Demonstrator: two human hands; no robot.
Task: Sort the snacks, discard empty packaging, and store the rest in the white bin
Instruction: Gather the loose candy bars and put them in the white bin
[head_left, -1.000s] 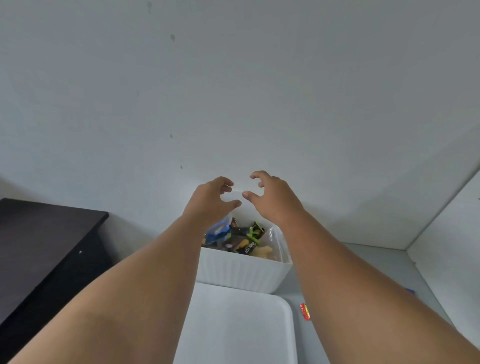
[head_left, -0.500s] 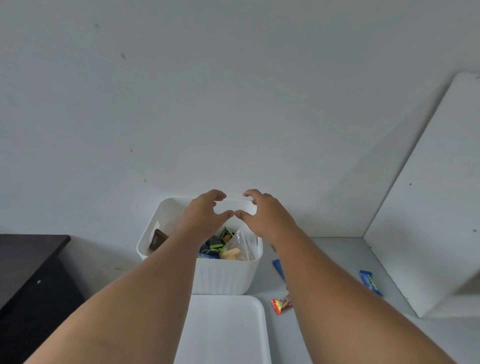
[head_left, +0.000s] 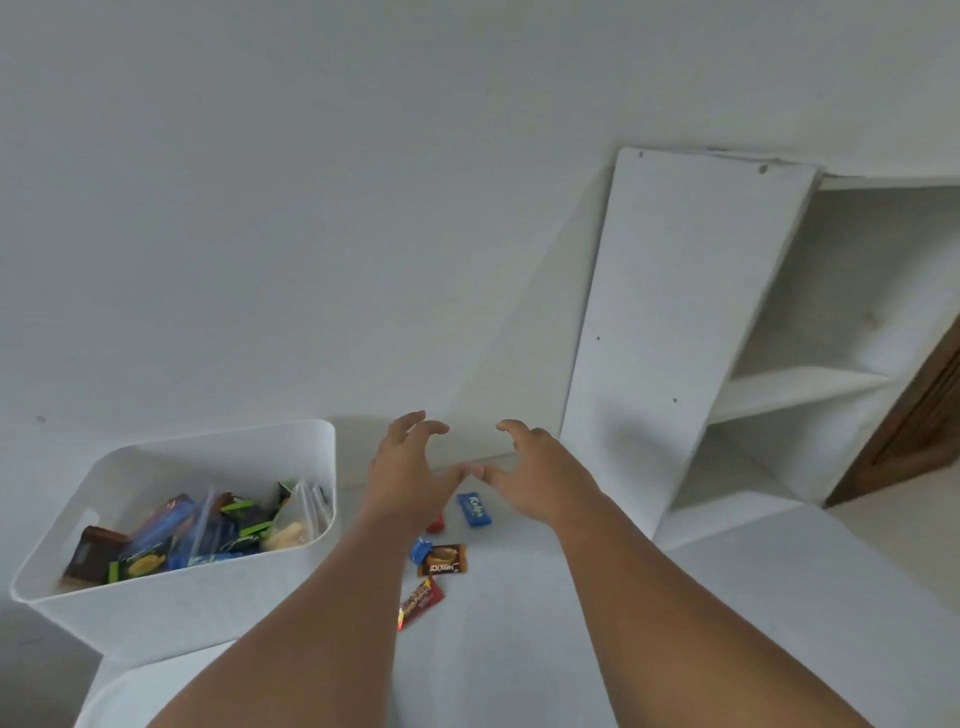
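Note:
A white bin (head_left: 218, 597) at the left holds several snack packs and a clear bag. To its right, loose snacks lie on the white surface: a blue packet (head_left: 474, 508), a brown packet (head_left: 442, 559), a red packet (head_left: 421, 601), a small blue piece (head_left: 420, 550) and a red piece (head_left: 436, 524) partly hidden by my left wrist. My left hand (head_left: 410, 475) and my right hand (head_left: 537, 473) hover above them, thumbs almost touching, fingers loosely curled, holding nothing.
A white shelf unit (head_left: 810, 384) with open compartments stands at the right, its side panel (head_left: 670, 322) leaning against the wall. A white lid or tray (head_left: 119, 691) lies at the bottom left. A brown door edge (head_left: 930, 421) shows at the far right.
The view has swung right, so the bin now sits at the left. Both hands moved off the bin's far rim and now hover over the loose snacks beside it.

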